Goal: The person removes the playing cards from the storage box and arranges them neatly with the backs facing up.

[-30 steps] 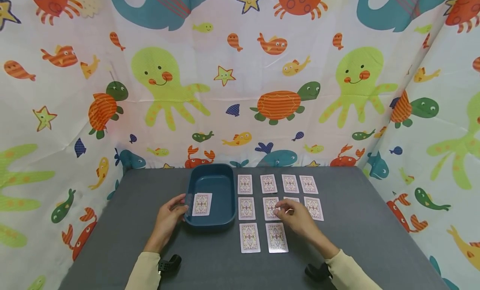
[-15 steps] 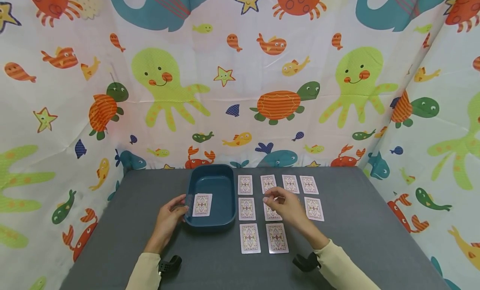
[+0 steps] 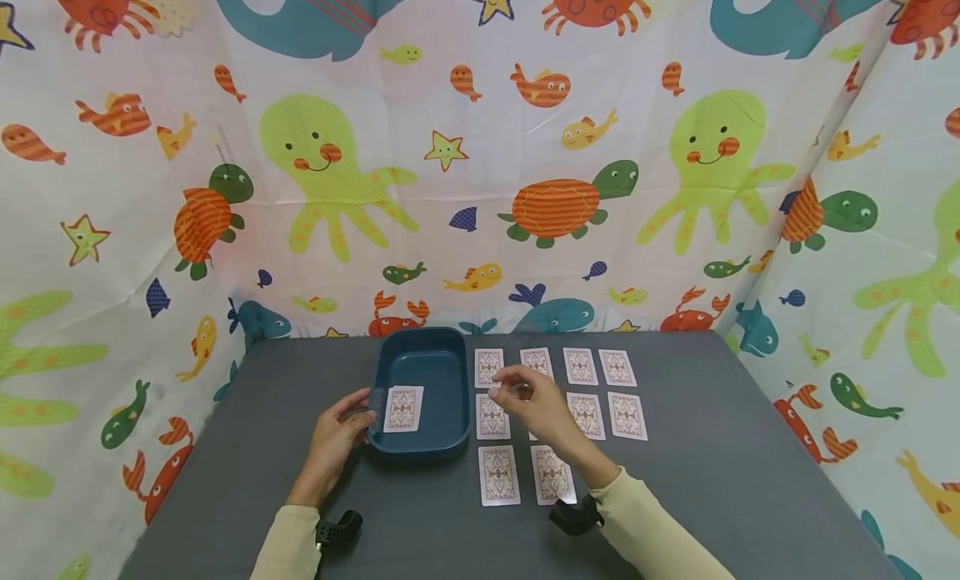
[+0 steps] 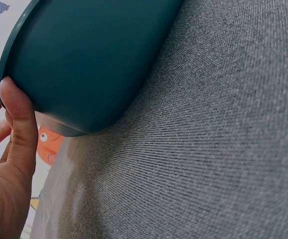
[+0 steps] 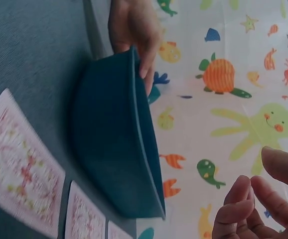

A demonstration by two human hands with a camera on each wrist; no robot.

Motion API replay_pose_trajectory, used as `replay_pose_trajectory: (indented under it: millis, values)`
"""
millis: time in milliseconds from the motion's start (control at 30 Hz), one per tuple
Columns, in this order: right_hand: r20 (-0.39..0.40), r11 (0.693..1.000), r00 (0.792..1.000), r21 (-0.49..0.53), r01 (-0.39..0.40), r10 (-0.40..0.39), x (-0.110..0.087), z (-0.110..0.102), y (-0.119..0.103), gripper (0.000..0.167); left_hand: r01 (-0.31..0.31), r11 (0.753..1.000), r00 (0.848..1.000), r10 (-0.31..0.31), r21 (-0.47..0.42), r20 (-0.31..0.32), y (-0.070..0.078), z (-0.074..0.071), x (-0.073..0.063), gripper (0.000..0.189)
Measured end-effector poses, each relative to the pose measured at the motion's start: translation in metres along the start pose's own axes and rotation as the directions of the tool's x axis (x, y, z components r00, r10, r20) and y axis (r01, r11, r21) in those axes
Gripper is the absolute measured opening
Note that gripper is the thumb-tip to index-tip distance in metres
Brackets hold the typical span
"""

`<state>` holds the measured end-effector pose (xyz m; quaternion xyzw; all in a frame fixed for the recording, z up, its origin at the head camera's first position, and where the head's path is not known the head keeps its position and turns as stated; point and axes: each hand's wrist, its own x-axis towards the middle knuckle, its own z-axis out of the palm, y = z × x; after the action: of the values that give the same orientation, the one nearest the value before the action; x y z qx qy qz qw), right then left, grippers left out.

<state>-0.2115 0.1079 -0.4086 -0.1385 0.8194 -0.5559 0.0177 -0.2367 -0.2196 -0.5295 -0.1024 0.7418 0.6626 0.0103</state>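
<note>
At the left side of a dark blue plastic tub (image 3: 444,397), my left hand (image 3: 335,438) pinches the rim, thumb (image 4: 18,107) on the outer wall. Inside the tub lies a playing card (image 3: 403,409), its patterned back up. My right hand (image 3: 542,409) hovers over the card rows with loosely bent fingers and nothing between them. It partly covers a middle-row card (image 3: 492,422) and hides most of the one to its right. In the right wrist view, its thumb stands apart from the fingers (image 5: 238,199), which point toward the tub.
Face-down cards lie in rows on the grey table (image 3: 712,463) right of the tub, two of them in the nearest row, such as a card (image 3: 498,476). A sea-animal curtain (image 3: 450,205) hangs behind the table and along its sides.
My right hand has moved left across the cards toward the tub, uncovering the third card of the middle row. My left hand and the tub have stayed put.
</note>
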Motion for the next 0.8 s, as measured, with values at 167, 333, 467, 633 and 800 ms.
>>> replay_pose_trajectory:
  millis: [167, 333, 467, 633, 800]
  values:
    - [0.018, 0.999, 1.000, 0.047, 0.024, -0.024, 0.006, 0.009, -0.008, 0.024, -0.001, 1.000, 1.000, 0.001, 0.005, -0.002, 0.001, 0.000, -0.001, 0.047]
    - [0.027, 0.995, 0.999, 0.090, 0.030, -0.033, 0.012, 0.019, -0.013, 0.025, 0.005, 1.000, 1.000, -0.005, 0.004, -0.002, 0.002, 0.000, -0.001, 0.047]
    - [0.042, 0.991, 0.998, 0.126, 0.043, -0.049, 0.019, 0.027, -0.014, 0.027, 0.010, 1.000, 1.000, -0.010, 0.006, -0.010, 0.002, 0.000, -0.001, 0.046]
    - [0.061, 0.989, 0.996, 0.138, 0.049, -0.058, 0.027, 0.037, -0.015, 0.029, 0.010, 1.000, 1.000, -0.010, 0.006, -0.011, 0.003, 0.001, 0.000, 0.047]
    - [0.075, 0.990, 0.996, 0.137, 0.033, -0.044, 0.037, 0.049, -0.007, 0.031, 0.006, 1.000, 1.000, -0.006, 0.013, -0.008, 0.003, 0.001, -0.001, 0.046]
